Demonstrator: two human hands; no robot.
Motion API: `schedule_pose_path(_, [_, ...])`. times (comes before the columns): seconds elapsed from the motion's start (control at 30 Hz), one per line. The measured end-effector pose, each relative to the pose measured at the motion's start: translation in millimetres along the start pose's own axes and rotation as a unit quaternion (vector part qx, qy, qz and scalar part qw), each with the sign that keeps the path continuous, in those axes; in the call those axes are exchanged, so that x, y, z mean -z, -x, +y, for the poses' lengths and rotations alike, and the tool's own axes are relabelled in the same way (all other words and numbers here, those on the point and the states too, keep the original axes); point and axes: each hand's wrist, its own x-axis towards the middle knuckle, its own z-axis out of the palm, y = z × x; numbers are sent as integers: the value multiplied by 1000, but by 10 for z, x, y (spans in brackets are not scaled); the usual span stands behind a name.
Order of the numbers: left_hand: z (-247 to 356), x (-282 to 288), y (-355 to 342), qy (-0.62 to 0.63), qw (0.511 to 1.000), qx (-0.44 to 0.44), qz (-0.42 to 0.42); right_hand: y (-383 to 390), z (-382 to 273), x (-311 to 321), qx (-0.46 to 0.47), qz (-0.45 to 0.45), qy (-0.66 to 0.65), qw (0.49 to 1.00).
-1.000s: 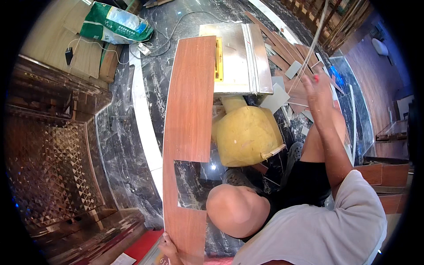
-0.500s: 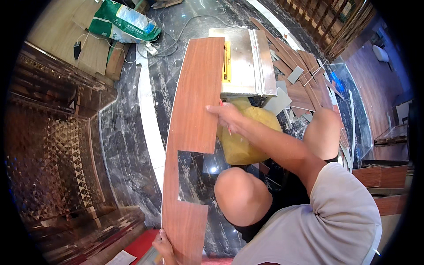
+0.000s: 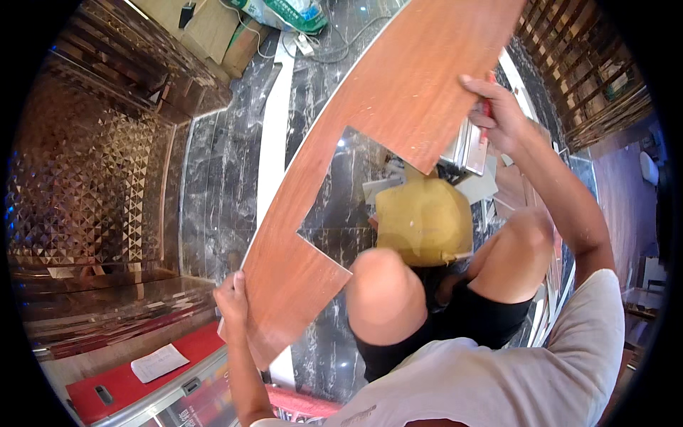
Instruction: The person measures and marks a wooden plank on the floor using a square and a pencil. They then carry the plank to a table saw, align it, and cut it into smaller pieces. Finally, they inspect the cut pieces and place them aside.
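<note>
Your left grip (image 3: 231,295) is clamped on the near left edge of the board (image 3: 420,78), whatever part reaches beneath it hidden. Held over the floor (image 3: 213,192), the board runs lengthwise from near left to far right, its far end cut off by the upper border, its notch facing right toward the yellow object (image 3: 423,224). Your right grip (image 3: 494,117) is closed on its right edge, partly covering a red pencil (image 3: 486,110), near a metal box (image 3: 466,149) mostly hidden behind the board.
</note>
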Motion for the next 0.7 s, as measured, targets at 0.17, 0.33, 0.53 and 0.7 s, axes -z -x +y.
schedule_pose_path(0.17, [714, -8, -994, -47, 997, -62, -19, 116, -350, 860, 103, 5, -72, 992])
schedule_pose_path(0.33, [1723, 271, -1923, -115, 981, -153, 22, 220, -250, 1498, 181, 60, -163, 968])
schedule_pose_path(0.53, [3484, 922, -2807, -166, 934, -304, 85, 160, -38, 1877, 223, 60, -324, 917])
schedule_pose_path(0.7, [4012, 396, -2316, 62, 825, -356, 434, 115, 81, 2251, 247, 82, -386, 885])
